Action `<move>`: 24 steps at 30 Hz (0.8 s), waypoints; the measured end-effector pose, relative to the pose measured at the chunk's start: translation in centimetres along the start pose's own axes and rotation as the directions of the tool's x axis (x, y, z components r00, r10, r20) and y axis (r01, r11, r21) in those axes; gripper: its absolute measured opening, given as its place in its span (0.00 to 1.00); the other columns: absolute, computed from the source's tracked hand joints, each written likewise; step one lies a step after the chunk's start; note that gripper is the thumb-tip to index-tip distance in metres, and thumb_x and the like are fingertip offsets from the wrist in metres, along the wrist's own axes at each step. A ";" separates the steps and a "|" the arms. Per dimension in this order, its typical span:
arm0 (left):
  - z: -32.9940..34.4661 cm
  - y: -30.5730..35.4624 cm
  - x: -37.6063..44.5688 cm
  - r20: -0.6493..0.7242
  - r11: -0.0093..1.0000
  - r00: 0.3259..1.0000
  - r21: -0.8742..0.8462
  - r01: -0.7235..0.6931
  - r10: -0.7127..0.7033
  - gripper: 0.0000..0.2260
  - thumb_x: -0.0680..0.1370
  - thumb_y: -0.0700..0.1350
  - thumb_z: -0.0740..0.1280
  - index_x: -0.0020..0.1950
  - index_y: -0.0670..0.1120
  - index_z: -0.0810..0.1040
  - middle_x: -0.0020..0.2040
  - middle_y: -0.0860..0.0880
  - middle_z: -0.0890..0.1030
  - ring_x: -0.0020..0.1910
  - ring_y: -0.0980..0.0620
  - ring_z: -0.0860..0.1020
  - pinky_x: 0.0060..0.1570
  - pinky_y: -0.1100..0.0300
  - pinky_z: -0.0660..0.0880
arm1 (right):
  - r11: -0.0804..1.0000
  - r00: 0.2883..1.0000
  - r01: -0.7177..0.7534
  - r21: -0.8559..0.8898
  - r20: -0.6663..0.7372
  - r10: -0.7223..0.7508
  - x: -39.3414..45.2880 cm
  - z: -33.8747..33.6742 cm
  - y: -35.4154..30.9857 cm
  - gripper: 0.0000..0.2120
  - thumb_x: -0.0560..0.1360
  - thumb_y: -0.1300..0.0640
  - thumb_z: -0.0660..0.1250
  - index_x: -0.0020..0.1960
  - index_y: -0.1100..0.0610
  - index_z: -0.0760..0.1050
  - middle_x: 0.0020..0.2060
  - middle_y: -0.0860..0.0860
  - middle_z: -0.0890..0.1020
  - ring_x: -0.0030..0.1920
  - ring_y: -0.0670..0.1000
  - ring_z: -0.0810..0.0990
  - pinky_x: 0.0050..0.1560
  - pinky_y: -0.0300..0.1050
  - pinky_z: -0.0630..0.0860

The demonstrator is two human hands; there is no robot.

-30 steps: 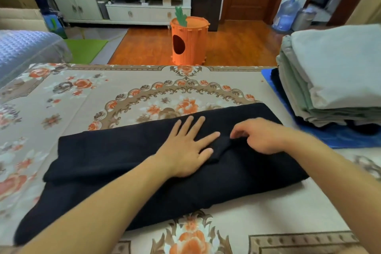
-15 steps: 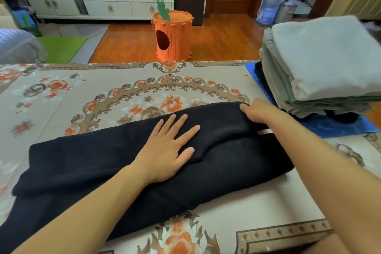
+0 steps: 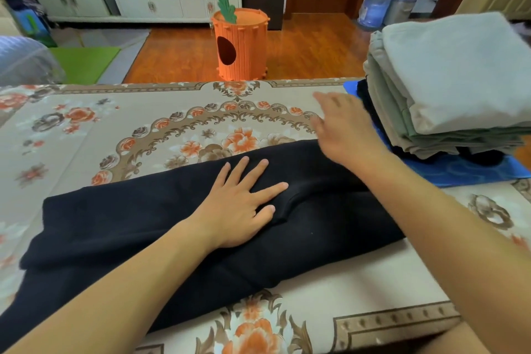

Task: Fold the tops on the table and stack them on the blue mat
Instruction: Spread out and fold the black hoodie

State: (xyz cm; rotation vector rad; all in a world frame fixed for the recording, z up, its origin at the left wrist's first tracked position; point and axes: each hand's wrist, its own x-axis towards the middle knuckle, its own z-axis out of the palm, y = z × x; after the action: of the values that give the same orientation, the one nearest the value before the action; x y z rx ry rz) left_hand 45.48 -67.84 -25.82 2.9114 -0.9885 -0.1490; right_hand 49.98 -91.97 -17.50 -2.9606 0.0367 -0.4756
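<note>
Black fabric, a top [image 3: 172,227] folded into a long band, is laid across the flowered table cover [image 3: 94,135]. It is pressed flat near its middle by the left hand [image 3: 241,210], fingers straight and spread. The right hand [image 3: 342,129] is blurred, fingers extended, raised beyond the top's far right edge with nothing held. Folded pale tops [image 3: 454,80] are stacked on the blue mat [image 3: 459,172] at the right.

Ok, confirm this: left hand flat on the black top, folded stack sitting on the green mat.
Not quite: the head view shows the folded stack on a blue mat, not green. The left hand does lie flat on the black top.
</note>
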 end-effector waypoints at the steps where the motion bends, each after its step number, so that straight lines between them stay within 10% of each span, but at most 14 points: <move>1: 0.0 0.0 -0.1 -0.010 1.000 1.000 0.001 0.004 -0.004 0.24 0.82 0.65 0.42 0.78 0.72 0.42 0.82 0.55 0.36 0.80 0.47 0.33 0.78 0.41 0.36 | 0.993 0.998 -0.002 0.114 0.055 -0.004 0.1 0.7 -1.4 0.25 0.83 0.45 0.53 0.79 0.49 0.58 0.77 0.53 0.64 0.77 0.57 0.59 0.77 0.58 0.58; 6: -0.6 0.5 -1.4 0.056 0.963 0.969 -0.103 0.247 -0.242 0.28 0.80 0.70 0.41 0.79 0.69 0.37 0.82 0.55 0.37 0.81 0.42 0.34 0.77 0.38 0.36 | 0.983 0.901 -0.175 0.051 0.412 0.139 -3.6 7.8 -2.0 0.34 0.79 0.31 0.40 0.82 0.44 0.46 0.82 0.53 0.49 0.81 0.56 0.43 0.79 0.60 0.43; 10: -3.0 -4.9 -5.6 0.035 0.739 0.756 -0.186 0.647 -0.653 0.31 0.79 0.71 0.38 0.81 0.65 0.42 0.84 0.50 0.42 0.81 0.39 0.38 0.75 0.33 0.37 | 0.986 0.896 -0.161 0.036 0.423 0.131 -3.1 7.4 -1.9 0.35 0.79 0.30 0.40 0.82 0.45 0.46 0.82 0.52 0.50 0.81 0.57 0.45 0.79 0.61 0.44; 16: 0.9 -9.5 -13.6 0.029 0.709 0.709 0.040 0.704 -0.705 0.30 0.81 0.66 0.36 0.82 0.61 0.43 0.84 0.51 0.45 0.82 0.47 0.43 0.78 0.37 0.44 | 0.984 0.882 -0.132 -0.117 0.440 0.170 -1.6 4.7 -5.1 0.33 0.81 0.33 0.44 0.82 0.45 0.45 0.81 0.54 0.43 0.80 0.61 0.38 0.78 0.63 0.39; 20: 0.9 -9.2 -13.1 0.018 0.690 0.691 -0.037 0.723 -0.723 0.28 0.82 0.65 0.38 0.82 0.61 0.43 0.84 0.52 0.46 0.82 0.48 0.42 0.78 0.36 0.42 | 0.989 0.962 0.129 0.074 0.231 -0.143 -3.9 3.0 -12.0 0.31 0.81 0.34 0.41 0.81 0.43 0.41 0.81 0.49 0.39 0.79 0.57 0.33 0.77 0.60 0.33; 24: 0.5 -10.3 -15.9 0.140 0.591 0.608 -0.147 0.793 -0.781 0.27 0.82 0.66 0.41 0.81 0.64 0.44 0.83 0.53 0.41 0.82 0.48 0.39 0.77 0.37 0.41 | 0.973 0.873 0.231 -0.019 0.446 -0.199 -8.4 6.9 -12.2 0.35 0.79 0.32 0.35 0.81 0.45 0.38 0.81 0.49 0.40 0.80 0.55 0.35 0.79 0.59 0.37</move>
State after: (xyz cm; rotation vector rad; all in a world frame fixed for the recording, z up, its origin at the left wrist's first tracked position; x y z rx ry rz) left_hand 39.11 -50.02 -26.07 2.9144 0.4020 -0.3476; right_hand 44.22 -78.59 -24.78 -3.0791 -0.3357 0.1934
